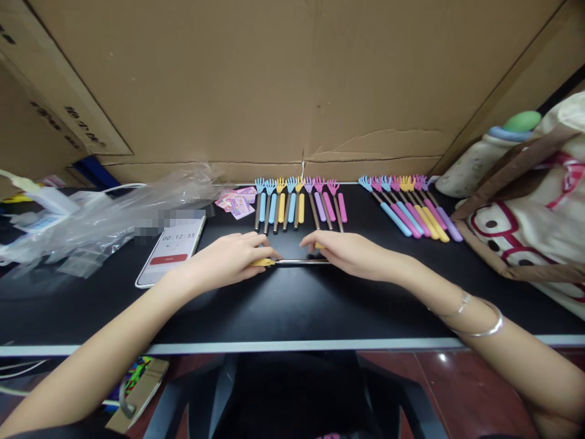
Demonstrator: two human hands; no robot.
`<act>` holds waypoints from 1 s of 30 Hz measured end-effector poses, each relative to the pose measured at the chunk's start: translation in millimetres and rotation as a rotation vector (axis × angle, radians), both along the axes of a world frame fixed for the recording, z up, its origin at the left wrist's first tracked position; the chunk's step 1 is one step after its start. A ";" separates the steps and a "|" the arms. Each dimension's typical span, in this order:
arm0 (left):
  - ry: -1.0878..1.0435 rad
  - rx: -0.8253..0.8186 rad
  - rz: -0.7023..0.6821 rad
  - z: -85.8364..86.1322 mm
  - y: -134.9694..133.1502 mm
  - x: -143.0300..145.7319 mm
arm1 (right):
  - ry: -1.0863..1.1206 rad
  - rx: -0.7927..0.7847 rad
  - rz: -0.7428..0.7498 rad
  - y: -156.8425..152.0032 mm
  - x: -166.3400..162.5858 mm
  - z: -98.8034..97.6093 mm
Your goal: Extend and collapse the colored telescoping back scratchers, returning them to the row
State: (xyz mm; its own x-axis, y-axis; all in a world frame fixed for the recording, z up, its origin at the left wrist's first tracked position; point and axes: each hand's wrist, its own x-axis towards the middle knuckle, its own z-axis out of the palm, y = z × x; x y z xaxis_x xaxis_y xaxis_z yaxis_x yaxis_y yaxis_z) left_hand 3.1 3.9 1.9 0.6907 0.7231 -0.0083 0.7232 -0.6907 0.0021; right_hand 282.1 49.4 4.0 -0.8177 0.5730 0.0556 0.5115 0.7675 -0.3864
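While the left hand (237, 256) is clamped on the yellow claw of a back scratcher (301, 262), the right hand (351, 253) pinches a yellow grip (319, 246) and covers the rod's other end. The scratcher lies crosswise over the front of the black table (292, 311). Beyond are scratchers beside loose grips (301, 208); gripped scratchers (414, 213) lie right, a phone (176, 250) left.

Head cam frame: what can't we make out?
All in the head view:
- Yellow end: full shape hidden by left hand.
- Metal rod: right end hidden by right hand.
- Phone: top partly masked by pixelation.
- Cards: print too small.
- Bag: cut off by right edge.
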 end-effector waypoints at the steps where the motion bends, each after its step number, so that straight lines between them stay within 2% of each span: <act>1: -0.015 -0.018 0.003 1.5 0.2 -2.0 | 0.006 0.014 -0.020 1.7 2.7 3.0; 8: -0.066 -0.092 0.017 11.2 3.0 -6.9 | -0.024 0.160 -0.117 9.5 29.0 14.3; 14: -0.004 -0.038 0.140 15.2 3.8 8.9 | 0.075 0.064 -0.165 21.2 39.5 8.7; 18: 0.064 -0.055 0.137 18.8 1.3 24.5 | 0.114 0.053 -0.185 21.5 38.6 9.0; 25: 0.093 0.049 0.100 13.4 1.5 48.6 | 0.139 0.219 -0.224 16.9 35.3 11.0; 30: 0.097 0.081 0.098 13.1 -0.6 48.5 | 0.218 0.134 -0.210 18.2 35.6 12.0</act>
